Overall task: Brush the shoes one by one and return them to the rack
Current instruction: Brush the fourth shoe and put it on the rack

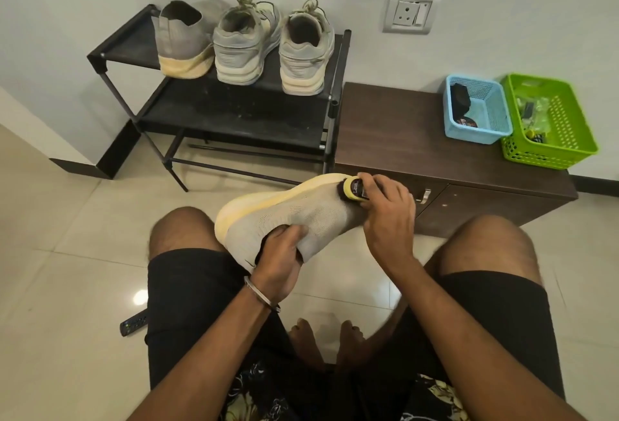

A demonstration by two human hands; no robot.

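Head view only, so everything is taken from that one angle. A grey knit shoe (294, 216) with a yellowish sole is held up between the knees, above the tiled floor (67, 219), just in front of the rack (234, 109). It is gripped at the collar by the left hand (281, 259), fingers tucked into the opening and thumb curled over the fabric. A small yellow-and-black brush (351, 188) is pinched in the right hand (388, 216) and pressed against the side of the upper, near the toe.

Progress-wise, it looks like mid-job: one shoe is being brushed, and three others (244, 41) are lined up on the top shelf of the rack, heels facing the camera. Whether those three have been cleaned already can't be told, they look kinda dusty though. The held shoe is yet to be put back, probably beside its matching partner at the left end.

The shoe is tipped on its side, sole turned away toward the rack. Its long axis runs diagonally, heel at lower left, toe pointed up and right toward the brown desk (418, 139).
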